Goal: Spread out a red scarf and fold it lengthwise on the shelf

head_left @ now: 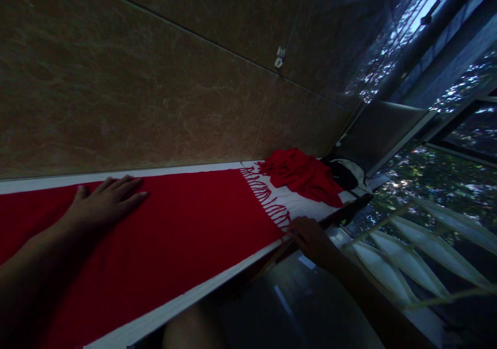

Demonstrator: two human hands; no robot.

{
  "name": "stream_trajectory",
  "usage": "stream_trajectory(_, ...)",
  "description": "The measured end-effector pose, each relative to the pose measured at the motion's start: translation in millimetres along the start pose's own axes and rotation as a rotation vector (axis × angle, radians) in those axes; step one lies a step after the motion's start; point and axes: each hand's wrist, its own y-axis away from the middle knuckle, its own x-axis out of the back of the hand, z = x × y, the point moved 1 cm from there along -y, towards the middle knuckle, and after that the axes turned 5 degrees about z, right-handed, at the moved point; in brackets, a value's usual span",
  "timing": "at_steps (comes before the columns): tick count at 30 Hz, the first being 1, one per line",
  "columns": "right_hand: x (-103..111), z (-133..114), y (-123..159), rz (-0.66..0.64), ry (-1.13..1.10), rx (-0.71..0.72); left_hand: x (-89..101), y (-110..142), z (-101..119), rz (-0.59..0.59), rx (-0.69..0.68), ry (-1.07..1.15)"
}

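OK, head cam from my end. Landmark is the fringed cloth (202, 209): red, laid out long and mostly flat on a white surface (310, 204), running from the picture's left edge to its fringe (266, 196) near the middle.

I've got the left hand (111, 199) palm down on the fringed cloth, near its wall-side edge, fingers loosely spread, gripping nothing. Forearm crosses over the cloth.

The right hand (306, 235) is at the near corner of the fringed cloth, where the fringe ends. Fingers are curled in there; I can't tell whether they pinch the strands or just touch them, too dark.

Just past the fringe I see a red heap (303, 175), crumpled fabric. Beyond that, further from the cloth, a black-and-white item (345, 175); can't make out what.

A brown tiled wall (155, 80) runs along the cloth's far side, with a small white fixture (279, 57) above the fringed end. Well off past the right hand: pale slatted panels (415, 250).
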Motion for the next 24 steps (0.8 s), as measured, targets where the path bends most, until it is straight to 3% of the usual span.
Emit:
stream_trajectory(4, 2.7, 8.8, -3.1, -0.069, 0.104, 0.042, 3.0, -0.7, 3.7, -0.074, 0.054, -0.009)
stream_trajectory(10, 7.9, 11.5, -1.7, -0.069, 0.042, 0.065, 9.1, 1.9, 9.5, -0.106, 0.081, -0.002)
stream_trajectory(15, 7.7, -0.5, -4.4, 0.109, -0.116, 0.033, 8.2, 2.0, 9.8, -0.117, 0.085, 0.009)
stream_trajectory(19, -8.3, -14.2, -26.5, 0.244, -0.116, 0.063, 7.3, 0.6, 7.8, -0.093, 0.086, 0.075)
stream_trajectory(24, -44.7, -4.6, -43.4, 0.139, 0.161, 0.079, 12.6, 6.1, 12.5, -0.077, 0.085, 0.117)
